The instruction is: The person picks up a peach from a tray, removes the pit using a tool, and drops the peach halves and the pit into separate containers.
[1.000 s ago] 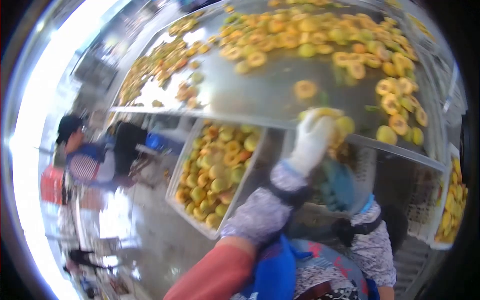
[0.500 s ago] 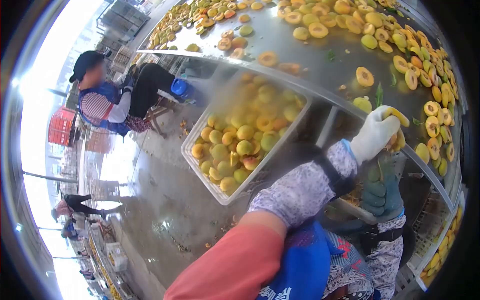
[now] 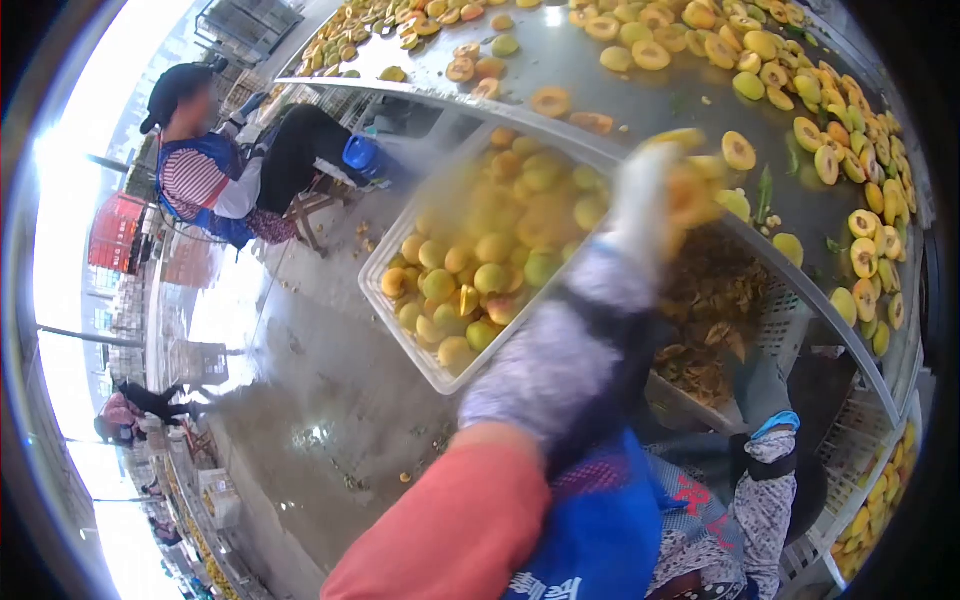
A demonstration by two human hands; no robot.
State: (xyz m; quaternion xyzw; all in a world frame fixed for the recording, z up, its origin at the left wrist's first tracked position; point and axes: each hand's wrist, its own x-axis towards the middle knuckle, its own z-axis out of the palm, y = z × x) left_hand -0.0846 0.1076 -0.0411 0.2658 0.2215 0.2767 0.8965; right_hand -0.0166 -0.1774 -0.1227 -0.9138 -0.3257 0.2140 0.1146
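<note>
My left hand (image 3: 640,195), in a white glove, is raised at the steel table's near edge and smeared by motion. Its fingers are closed around apricot pieces (image 3: 692,195), orange-yellow and blurred. My right hand (image 3: 765,390), in a dark blue-green glove with a bright blue cuff, is low beneath the table edge. Its fingers are too dim and blurred to make out. Beside it sits a crate of brown scraps (image 3: 705,320). A white crate of apricots (image 3: 480,270) stands to the left, below my left forearm.
Halved apricots (image 3: 738,150) lie over the steel table (image 3: 600,95), heaped along its far and right sides. Another crate of fruit (image 3: 875,500) is at the lower right. A seated person (image 3: 215,165) is at the left, near a blue jug (image 3: 365,153). Wet floor (image 3: 340,400) spreads beyond.
My left hand has swung left along the table edge with apricot pieces in it, uncovering the scrap crate. My right hand has shifted slightly and its fingers no longer show clearly.
</note>
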